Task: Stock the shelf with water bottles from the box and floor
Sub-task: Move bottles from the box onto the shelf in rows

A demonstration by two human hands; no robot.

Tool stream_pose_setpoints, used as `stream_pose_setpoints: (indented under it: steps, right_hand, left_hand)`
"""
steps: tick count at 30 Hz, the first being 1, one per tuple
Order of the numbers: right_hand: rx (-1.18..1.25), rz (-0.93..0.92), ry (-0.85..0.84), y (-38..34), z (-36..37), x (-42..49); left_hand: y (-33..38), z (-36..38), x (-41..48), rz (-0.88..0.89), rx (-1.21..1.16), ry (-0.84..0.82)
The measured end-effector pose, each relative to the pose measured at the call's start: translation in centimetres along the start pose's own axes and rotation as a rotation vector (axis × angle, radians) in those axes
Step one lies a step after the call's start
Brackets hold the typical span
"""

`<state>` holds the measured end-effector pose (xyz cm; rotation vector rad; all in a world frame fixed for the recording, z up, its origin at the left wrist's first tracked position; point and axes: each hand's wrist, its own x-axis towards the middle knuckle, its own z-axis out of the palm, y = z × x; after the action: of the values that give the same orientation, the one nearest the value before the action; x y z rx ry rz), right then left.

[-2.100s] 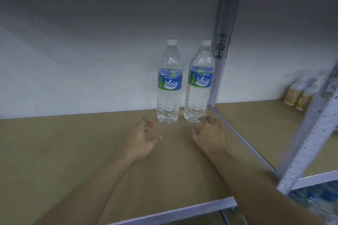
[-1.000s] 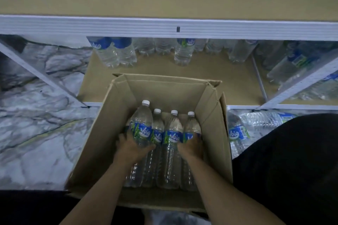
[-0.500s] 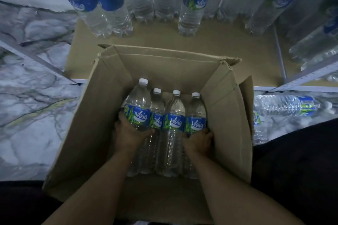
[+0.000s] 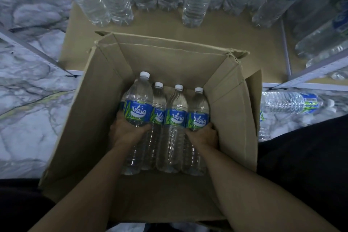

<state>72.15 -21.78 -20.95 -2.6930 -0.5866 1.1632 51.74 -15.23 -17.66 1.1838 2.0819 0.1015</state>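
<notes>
Head view: you're looking down into an open brown cardboard box (image 4: 90, 118) on the grey-white marble-pattern floor (image 4: 28, 100), near you and centre. Four clear plastic water bottles with blue labels and white caps stand in a row inside it, touching side by side.

Your left hand (image 4: 126, 132) is wrapped round the leftmost bottle (image 4: 138, 100) just under its label, thumb across the front. That bottle's cap sits higher in frame than the other three.

Your right hand (image 4: 203, 134) is curled round the rightmost bottle (image 4: 198, 107), also just under the label. The two middle bottles (image 4: 175, 118) are between your hands, not gripped.

Far side, past the box: the tan board of the low shelf (image 4: 226, 37) in a white metal frame, with a row of the same upright bottles (image 4: 195, 2) along its back.

Right of the box, one more clear bottle (image 4: 290, 102) lies on its side on the floor, cap pointing right.

Dark clothing (image 4: 301, 156) fills the near right.
</notes>
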Motion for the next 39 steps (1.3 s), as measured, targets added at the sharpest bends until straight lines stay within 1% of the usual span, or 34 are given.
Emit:
stream_pose_setpoints:
  steps: [3, 4, 6, 7, 9, 14, 19, 22, 28, 33, 35, 39]
  right_hand:
    - [0.012, 0.025, -0.077, 0.1, 0.0, 0.5]
    - [0.066, 0.055, -0.114, 0.3, 0.0, 0.6]
    - [0.25, 0.083, -0.171, 0.8, 0.4, 0.8]
    - [0.323, 0.083, -0.169, 1.1, 0.8, 0.9]
    - [0.383, 0.067, -0.127, 1.5, 1.4, 0.9]
    - [0.398, 0.033, -0.085, 1.3, 1.1, 1.1]
    - [0.358, 0.089, -0.05, 0.9, 1.2, 1.4]
    - [0.347, 0.119, -0.017, 0.7, 1.0, 1.1]
    - [0.325, 0.115, 0.036, 0.2, 0.0, -0.4]
    - [0.373, 0.108, -0.01, -0.9, -2.3, -2.2]
    - [0.393, 0.067, -0.023, -1.4, -3.4, -3.4]
    - [0.356, -0.132, 0.023, -1.9, -5.1, -6.3]
  left_hand:
    - [0.0, 0.1, 0.2, -0.011, -0.004, -0.018]
    - [0.0, 0.2, 0.3, -0.013, -0.007, -0.026]
    - [0.1, 0.2, 0.3, -0.008, -0.009, -0.034]
    - [0.2, 0.2, 0.2, -0.003, -0.014, -0.038]
    - [0.2, 0.2, 0.1, 0.001, -0.03, -0.052]
    - [0.3, 0.1, 0.0, -0.003, -0.062, -0.036]
    - [0.2, -0.1, 0.1, -0.023, -0.055, -0.019]
    - [0.3, -0.4, -0.1, -0.03, -0.092, -0.021]
    - [0.8, -1.7, -1.5, 0.049, -0.191, -0.006]
    - [2.2, -3.6, -3.8, 0.151, -0.225, 0.015]
    - [2.7, -4.7, -4.8, 0.197, -0.223, 0.03]
    - [3.6, -6.9, -7.1, 0.289, -0.252, 0.091]
